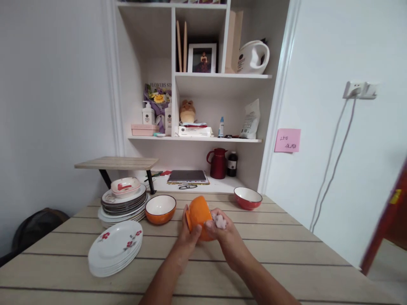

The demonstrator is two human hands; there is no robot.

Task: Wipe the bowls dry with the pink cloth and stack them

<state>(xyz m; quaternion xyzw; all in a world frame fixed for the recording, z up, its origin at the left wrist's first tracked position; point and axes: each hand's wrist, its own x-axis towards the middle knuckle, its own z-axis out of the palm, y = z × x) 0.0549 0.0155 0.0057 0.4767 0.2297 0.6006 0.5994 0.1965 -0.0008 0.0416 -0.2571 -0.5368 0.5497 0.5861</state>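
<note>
An orange bowl (199, 211) is tipped on its side between my hands, its outside facing me, above the table's middle. My left hand (188, 231) grips it from the left, at the foot of the bowl. On the other side, my right hand (225, 237) is closed round a crumpled whitish cloth (220, 221), with the thumb against the bowl's rim side. The bowl's inside is hidden from view. A second orange bowl (160, 209), white inside, stands upright to the left. Farther right sits a red bowl (248, 198), also white inside.
A stack of white flowered plates (115, 250) lies at the left front. Behind it rises a taller plate stack (123, 207) with a small patterned dish (125, 187) on top. A small raised stand (116, 162) and shelves (222, 76) with a red jug (218, 164) border the back.
</note>
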